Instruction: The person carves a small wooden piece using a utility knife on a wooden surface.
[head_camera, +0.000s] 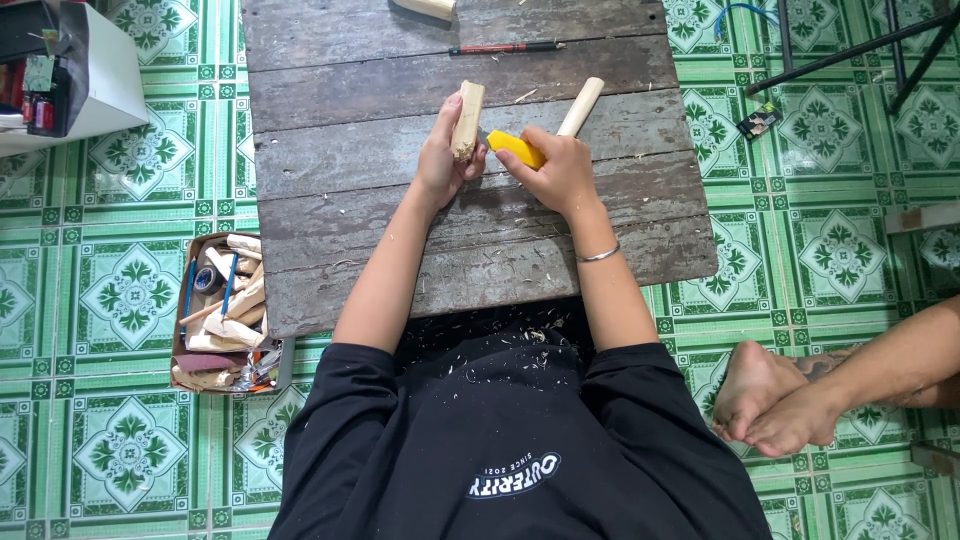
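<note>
Left hand wrapped round a wood block — block upright above the fist, over the board. Right hand closed on a yellow knife — blade end at the block's base.

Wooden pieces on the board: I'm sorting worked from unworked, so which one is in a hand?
The short pale block gripped upright in the left hand. The rounded stick lies loose behind the right hand; another piece sits at the board's far edge.
</note>
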